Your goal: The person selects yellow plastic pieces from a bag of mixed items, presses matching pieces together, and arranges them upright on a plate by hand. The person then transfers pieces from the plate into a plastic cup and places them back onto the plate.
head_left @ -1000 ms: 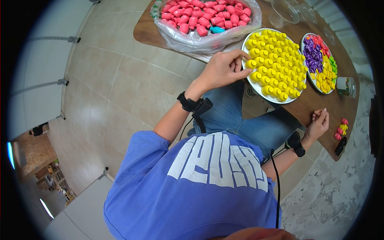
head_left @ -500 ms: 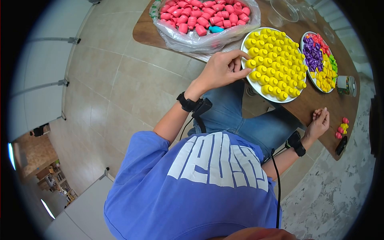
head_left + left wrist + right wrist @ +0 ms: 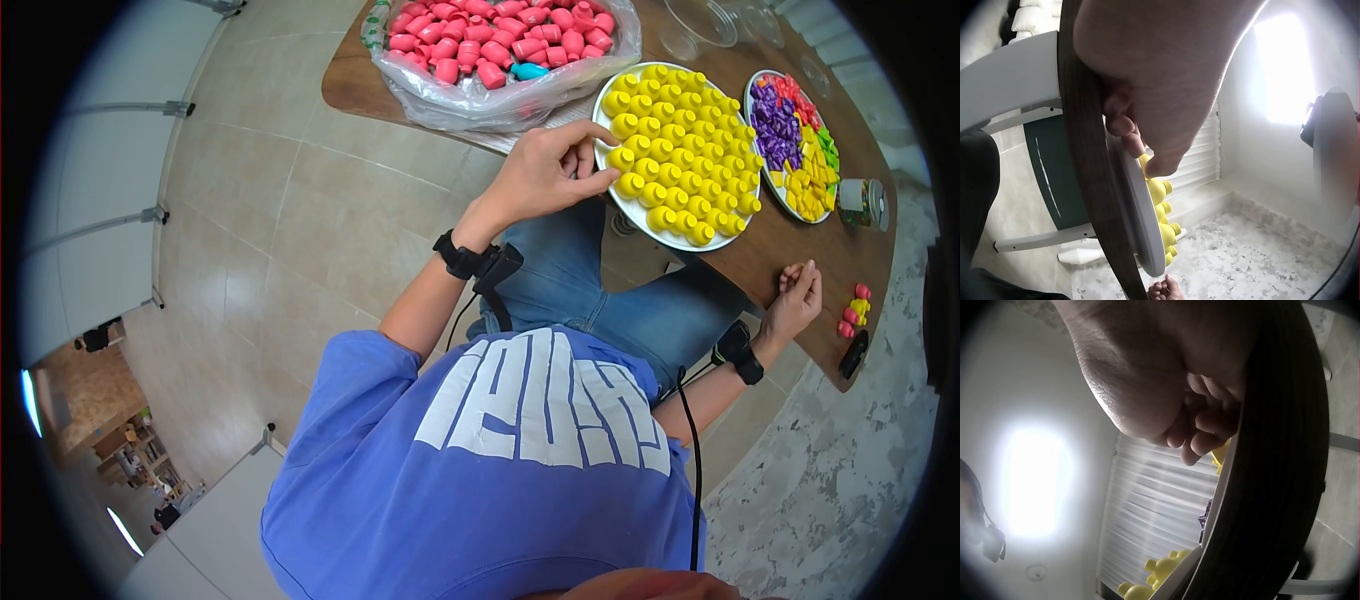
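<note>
In the head view my left hand is at the near left rim of a round white plate. Its thumb and index finger pinch a yellow bottle-shaped piece at the edge of the rows. Many similar yellow pieces stand on that plate, short necks pointing right. The left wrist view has the thumb over the yellow piece, other fingers curled at the rim. My right hand rests by the table edge, fingers loosely curled, nothing visible in it. Beside it lies a small pink-and-yellow assembled figure.
A clear plastic bag of pink pieces, with one teal piece, sits at the table's far left. A second plate carries purple, red, yellow and green pieces. A lidded jar, clear cups and a black object are also about.
The head view has shifted slightly, so the table and its things appear a little higher and further left. Both hands keep nearly the same pose and place.
</note>
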A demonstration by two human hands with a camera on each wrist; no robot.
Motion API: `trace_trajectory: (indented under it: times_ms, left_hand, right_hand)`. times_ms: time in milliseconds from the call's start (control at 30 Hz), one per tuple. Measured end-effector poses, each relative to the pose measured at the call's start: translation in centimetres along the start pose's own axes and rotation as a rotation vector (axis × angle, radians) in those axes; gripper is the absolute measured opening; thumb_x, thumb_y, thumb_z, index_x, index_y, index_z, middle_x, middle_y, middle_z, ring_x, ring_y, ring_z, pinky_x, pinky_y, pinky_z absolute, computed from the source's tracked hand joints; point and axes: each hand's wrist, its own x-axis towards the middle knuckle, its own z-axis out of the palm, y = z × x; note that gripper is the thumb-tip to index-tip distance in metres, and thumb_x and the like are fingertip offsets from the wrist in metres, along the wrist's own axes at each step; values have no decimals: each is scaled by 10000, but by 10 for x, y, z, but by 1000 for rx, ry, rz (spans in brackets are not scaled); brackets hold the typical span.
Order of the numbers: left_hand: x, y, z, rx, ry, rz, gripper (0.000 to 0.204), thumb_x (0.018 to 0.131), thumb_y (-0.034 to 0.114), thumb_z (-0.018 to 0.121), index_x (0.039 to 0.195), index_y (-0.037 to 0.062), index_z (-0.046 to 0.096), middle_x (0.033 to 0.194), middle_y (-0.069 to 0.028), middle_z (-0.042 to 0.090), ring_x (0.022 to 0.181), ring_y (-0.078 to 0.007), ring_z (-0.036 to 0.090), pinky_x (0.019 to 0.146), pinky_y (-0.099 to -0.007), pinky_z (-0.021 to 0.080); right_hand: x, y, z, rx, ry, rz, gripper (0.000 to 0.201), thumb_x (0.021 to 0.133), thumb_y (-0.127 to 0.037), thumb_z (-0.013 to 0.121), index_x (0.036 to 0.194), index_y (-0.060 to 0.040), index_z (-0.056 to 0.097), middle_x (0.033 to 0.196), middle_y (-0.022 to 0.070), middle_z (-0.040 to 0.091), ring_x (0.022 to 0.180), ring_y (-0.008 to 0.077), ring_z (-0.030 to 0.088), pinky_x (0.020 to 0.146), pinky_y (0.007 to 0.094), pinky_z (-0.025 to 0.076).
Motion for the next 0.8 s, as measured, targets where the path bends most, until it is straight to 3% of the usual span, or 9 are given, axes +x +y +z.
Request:
trace_trajectory:
  times_ms: [200,267,333,433,800]
  left_hand:
    - [0,1,0,-33,-29,-4,316,866,123,822,1150,48,707,662,74,529,580,4,443,535,-187,343]
    - [1,0,5,-62,35,-40,317,851,116,824,1140,39,720,642,31,548,574,-39,478,544,-232,398]
    - [2,-4,7,-22,0,-102,322,866,99,818,1165,35,717,667,51,537,597,-18,461,546,-219,371]
    - [3,-1,8,-42,-19,-115,314,888,65,799,1186,29,705,698,78,528,615,0,433,553,-190,327]
    - [1,-3,11,-49,37,-86,294,900,39,784,1180,16,695,704,87,488,616,7,391,545,-178,283]
  right_hand:
    - [-2,2,4,-44,36,22,299,1089,-255,589,861,-65,625,768,2,599,660,47,492,593,200,375]
    - [2,10,-6,-70,22,19,256,1073,-261,622,933,-59,693,777,-7,642,655,43,532,583,189,398]
    - [-5,-15,15,-43,126,70,295,1067,-235,629,828,-62,635,733,-15,593,644,45,484,579,215,367]
    - [-3,-13,7,-40,28,11,343,1076,-210,606,772,-54,576,714,3,583,657,60,495,604,230,395]
    - [-5,-17,7,18,12,45,332,1075,-212,605,791,-42,578,738,12,602,676,67,519,640,232,426]
